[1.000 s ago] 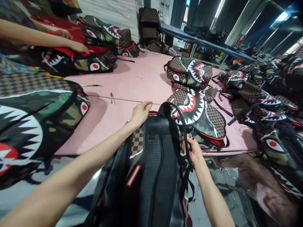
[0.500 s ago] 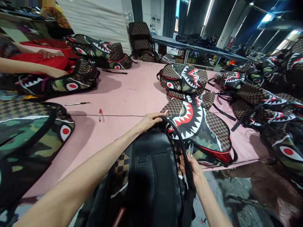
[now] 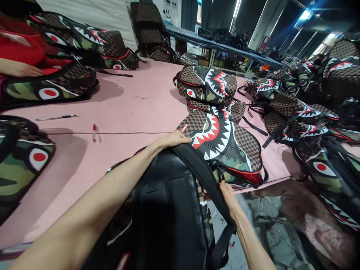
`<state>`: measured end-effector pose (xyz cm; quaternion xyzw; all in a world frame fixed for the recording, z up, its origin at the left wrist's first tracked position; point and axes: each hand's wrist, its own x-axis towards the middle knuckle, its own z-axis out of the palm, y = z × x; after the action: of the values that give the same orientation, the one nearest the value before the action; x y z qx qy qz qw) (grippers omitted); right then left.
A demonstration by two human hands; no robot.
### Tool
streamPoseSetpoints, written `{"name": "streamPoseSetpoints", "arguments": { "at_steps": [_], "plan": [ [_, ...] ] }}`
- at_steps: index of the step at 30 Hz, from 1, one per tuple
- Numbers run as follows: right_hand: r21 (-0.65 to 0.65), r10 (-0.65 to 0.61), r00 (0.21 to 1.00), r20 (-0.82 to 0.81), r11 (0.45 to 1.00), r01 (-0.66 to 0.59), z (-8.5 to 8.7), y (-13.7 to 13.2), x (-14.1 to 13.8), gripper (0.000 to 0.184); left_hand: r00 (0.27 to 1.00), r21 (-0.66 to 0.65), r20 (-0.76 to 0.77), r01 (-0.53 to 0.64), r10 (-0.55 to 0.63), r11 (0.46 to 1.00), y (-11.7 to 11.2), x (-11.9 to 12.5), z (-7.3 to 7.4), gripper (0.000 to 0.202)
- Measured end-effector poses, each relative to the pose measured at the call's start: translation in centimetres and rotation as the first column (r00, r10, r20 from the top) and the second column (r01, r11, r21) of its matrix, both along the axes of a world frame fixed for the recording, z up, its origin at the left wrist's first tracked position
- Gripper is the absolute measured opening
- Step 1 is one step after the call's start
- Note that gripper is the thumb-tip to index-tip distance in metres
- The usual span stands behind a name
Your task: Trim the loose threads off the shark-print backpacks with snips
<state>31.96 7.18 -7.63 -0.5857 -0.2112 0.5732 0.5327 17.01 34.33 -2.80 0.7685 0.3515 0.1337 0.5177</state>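
Black backpack point(image 3: 165, 202) sits at near edge of pink table point(image 3: 135, 101), padded back panel facing up, lower part hanging off toward the person.

Left hand point(image 3: 174, 139) is on top of the pack, fingers curled over its far top edge and grasping it; fingertips are hidden behind the edge.

Right hand point(image 3: 228, 195) is at the pack's right side, fingers clenched round the shoulder strap point(image 3: 201, 168). The strap runs taut from the pack top down to that hand.

Shark-mouth backpack point(image 3: 227, 144) lies flat just beyond, touching the pack top. More of the same are stacked further back point(image 3: 208, 84) and piled far right point(image 3: 306, 112).

Red marker point(image 3: 95, 132) and pen point(image 3: 56, 117) lie on the table to the left, well apart from the hands. Camo backpack point(image 3: 19, 165) is near left. A co-worker's hand point(image 3: 19, 69) is far left, on another bag.
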Motion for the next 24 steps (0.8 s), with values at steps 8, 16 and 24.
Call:
{"name": "streamPoseSetpoints", "arguments": {
  "at_steps": [8,16,24],
  "plan": [
    [-0.010,0.016,0.976,-0.218,1.000,-0.018,-0.6,0.4,-0.2,0.045,0.993,0.075,-0.113,-0.019,0.027,0.997,-0.7,-0.4,0.3,0.041],
    [-0.019,0.017,0.917,-0.398,0.999,-0.027,-0.5,0.0,-0.1,0.036,0.907,0.688,-0.094,-0.238,0.409,0.686,-9.8,-6.6,2.4,0.055],
    [-0.160,-0.088,0.847,-0.525,0.987,0.004,0.6,-0.2,-0.6,0.034,0.852,0.728,-0.346,-0.020,0.393,0.685,-27.7,-19.3,-3.6,0.081]
  ]
}}
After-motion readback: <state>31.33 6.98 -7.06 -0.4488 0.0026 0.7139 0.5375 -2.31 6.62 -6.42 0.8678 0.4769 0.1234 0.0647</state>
